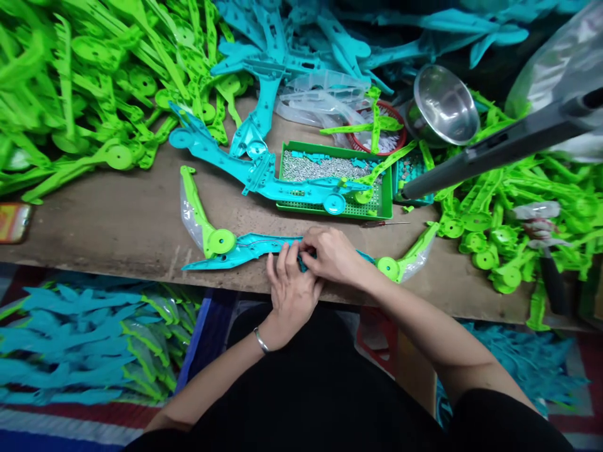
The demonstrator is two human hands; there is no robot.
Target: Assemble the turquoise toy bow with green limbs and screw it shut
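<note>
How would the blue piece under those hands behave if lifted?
The blue piece looks like thin moulded plastic, so it is probably light and fairly stiff. The green arms at its ends might swing, as each meets it at a round disc.

Glinting bowl (445, 107), blurred edges, dim upper right

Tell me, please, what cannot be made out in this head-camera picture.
Head view: the middle of the long blue part, covered by the left hand and right hand.
Head view: the rest of the orange object, cut off by the left edge.
Head view: the exact shape of the metal pieces in the green tray, too small.
</note>
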